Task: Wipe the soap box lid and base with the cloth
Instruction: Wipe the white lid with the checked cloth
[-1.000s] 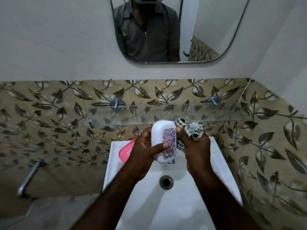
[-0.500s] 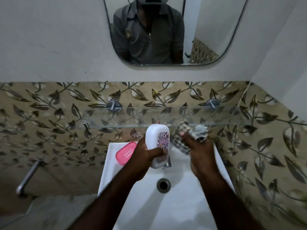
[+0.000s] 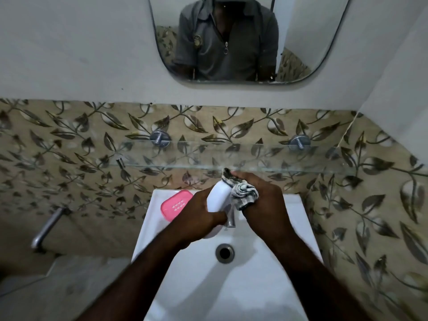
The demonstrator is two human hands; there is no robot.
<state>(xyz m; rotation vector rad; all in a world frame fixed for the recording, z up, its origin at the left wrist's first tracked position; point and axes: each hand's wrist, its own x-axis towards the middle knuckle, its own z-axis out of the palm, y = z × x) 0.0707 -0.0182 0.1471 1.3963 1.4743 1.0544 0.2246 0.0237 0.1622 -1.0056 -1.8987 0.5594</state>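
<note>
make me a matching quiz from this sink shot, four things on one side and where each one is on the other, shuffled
1 white plastic soap box lid
2 pink plastic soap box base
3 grey checked cloth
4 round metal drain

A on the white sink's back left rim
B bunched in the right hand
C gripped by the left hand
D in the basin floor

Pairs: 1-C, 2-A, 3-B, 4-D

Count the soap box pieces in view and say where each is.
2. The white lid is in the left hand over the sink, the right hand pressing the cloth against it. The pink base lies on the sink's back-left rim. No others show.
</note>
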